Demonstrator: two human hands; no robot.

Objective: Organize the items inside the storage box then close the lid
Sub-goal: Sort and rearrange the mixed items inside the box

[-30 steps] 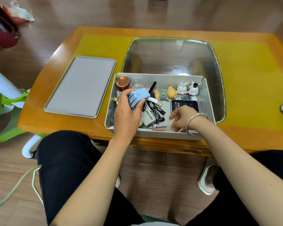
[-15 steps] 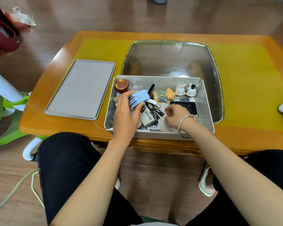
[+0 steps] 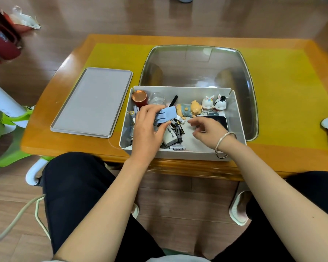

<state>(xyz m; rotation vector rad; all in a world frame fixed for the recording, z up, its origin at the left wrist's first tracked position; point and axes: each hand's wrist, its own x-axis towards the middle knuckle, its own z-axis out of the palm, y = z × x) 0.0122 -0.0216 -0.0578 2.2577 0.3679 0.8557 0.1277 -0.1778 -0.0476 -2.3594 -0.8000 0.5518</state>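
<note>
I can read "MINI FAN" in dark capitals on the small white rectangular box lying inside the grey plastic storage box. Print on the black batteries beside it is too small for me to read.

The person is wearing black trousers, and they are covering both legs from 7 o'clock to 5 o'clock at the bottom of the view. Both forearms are bare, with no sleeves showing. A thin silver bangle is sitting around the right wrist, at about 3 o'clock from the centre. The left hand and the right hand are wearing no rings or gloves.
</note>
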